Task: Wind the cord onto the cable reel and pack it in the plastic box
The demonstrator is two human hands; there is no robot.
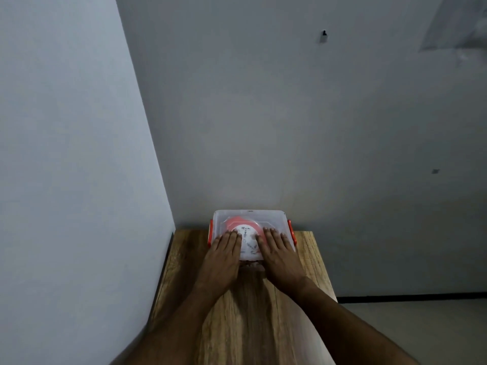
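A wooden table (263, 325) stands in a grey-walled corner (168, 206).

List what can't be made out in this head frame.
- Cord: not visible; cable reel is blurred behind the cloudy lid.
- Lid seating at near edge: covered by left hand and right hand.
- Red latches: too small to tell if clipped.

no readable text, reel face markings blurred

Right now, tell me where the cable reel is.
In the head view the cable reel sits inside the plastic box, under its clear lid, at the table's far end, between the left hand and right hand pressing on the lid.
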